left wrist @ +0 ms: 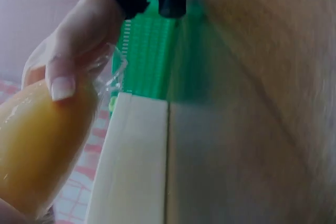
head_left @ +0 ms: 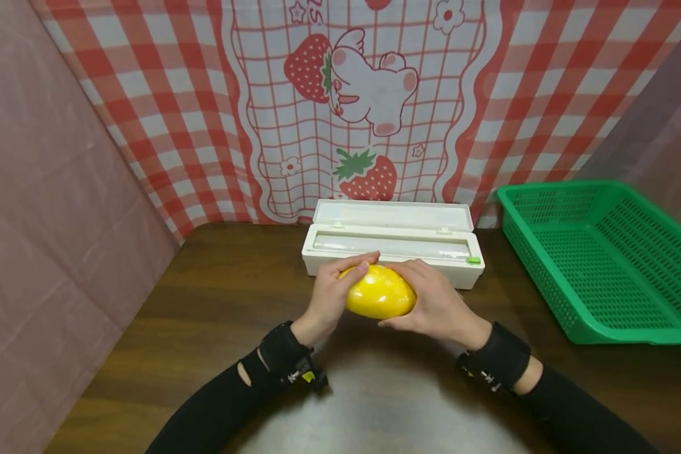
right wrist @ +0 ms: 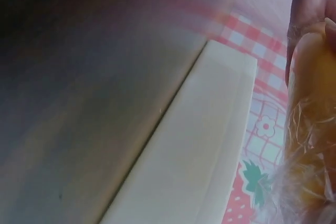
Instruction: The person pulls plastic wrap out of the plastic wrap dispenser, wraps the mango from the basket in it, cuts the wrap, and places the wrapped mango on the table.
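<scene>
Both hands hold a smooth, oval yellow fruit [head_left: 381, 292] wrapped in clear cling film, raised in front of the wrap box. My left hand [head_left: 330, 291] grips its left end, thumb on top. My right hand [head_left: 433, 302] curls round its right end. In the left wrist view, loose crinkled film [left wrist: 111, 72] sticks out beside the right thumb. Wrinkled film [right wrist: 310, 145] also shows on the fruit's underside in the right wrist view. The white cling film dispenser [head_left: 352, 260] stands behind the hands, its lid raised, a clear roll inside and a green slider at its right end.
A green plastic basket [head_left: 550, 284] with perforated sides stands at the right of the brown wooden table [head_left: 215, 302]. A red-and-white checked cloth [head_left: 198, 126] with strawberry prints hangs behind the dispenser. Pink cloth [head_left: 51, 208] covers the left side.
</scene>
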Tool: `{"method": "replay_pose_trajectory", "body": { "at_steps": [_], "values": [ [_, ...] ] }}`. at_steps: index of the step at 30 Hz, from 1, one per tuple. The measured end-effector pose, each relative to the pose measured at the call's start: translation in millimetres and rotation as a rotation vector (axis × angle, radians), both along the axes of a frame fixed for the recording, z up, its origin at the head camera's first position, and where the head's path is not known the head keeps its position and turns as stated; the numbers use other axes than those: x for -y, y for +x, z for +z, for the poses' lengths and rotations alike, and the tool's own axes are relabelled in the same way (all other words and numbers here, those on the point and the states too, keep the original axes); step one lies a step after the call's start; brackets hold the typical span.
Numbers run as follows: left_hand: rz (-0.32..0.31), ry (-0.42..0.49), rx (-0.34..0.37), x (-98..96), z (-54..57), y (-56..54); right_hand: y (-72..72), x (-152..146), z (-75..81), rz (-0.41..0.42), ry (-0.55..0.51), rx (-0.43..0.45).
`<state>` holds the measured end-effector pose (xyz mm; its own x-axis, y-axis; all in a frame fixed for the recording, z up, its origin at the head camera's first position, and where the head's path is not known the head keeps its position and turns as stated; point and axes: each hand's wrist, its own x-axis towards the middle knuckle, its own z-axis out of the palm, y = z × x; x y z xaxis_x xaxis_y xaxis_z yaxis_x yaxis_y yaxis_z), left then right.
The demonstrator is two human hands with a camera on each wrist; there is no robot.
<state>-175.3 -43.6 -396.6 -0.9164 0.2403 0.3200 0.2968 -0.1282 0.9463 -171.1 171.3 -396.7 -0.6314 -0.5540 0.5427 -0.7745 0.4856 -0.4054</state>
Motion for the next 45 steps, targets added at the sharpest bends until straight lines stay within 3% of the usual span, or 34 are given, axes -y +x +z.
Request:
{"method": "replay_pose_trajectory", "body": {
  "at_steps": [6,15,23,28,31,45],
  "values": [
    [0.043,0.162,0.032,-3.6,-6.0,3.6,1.0,4,-4.7,0.013,-0.035,0.030],
    [0.101,0.349,-0.039,-8.9,-17.8,6.5,6.6,9,-9.5,0.003,-0.089,0.077],
    [0.040,0.397,-0.029,-6.9,-21.3,4.9,10.5,12,-11.6,-0.014,-0.121,0.186],
    [-0.058,0.406,-0.020,-4.4,-16.3,4.8,13.0,15,-14.4,0.011,-0.200,0.346],
    [-0.114,0.404,-0.030,-3.5,-12.6,5.1,14.2,17,-15.0,0.027,-0.229,0.397],
    [-0.192,0.379,-0.127,-0.6,-11.0,-1.3,13.9,15,-9.9,0.023,-0.124,0.330]
  ]
}}
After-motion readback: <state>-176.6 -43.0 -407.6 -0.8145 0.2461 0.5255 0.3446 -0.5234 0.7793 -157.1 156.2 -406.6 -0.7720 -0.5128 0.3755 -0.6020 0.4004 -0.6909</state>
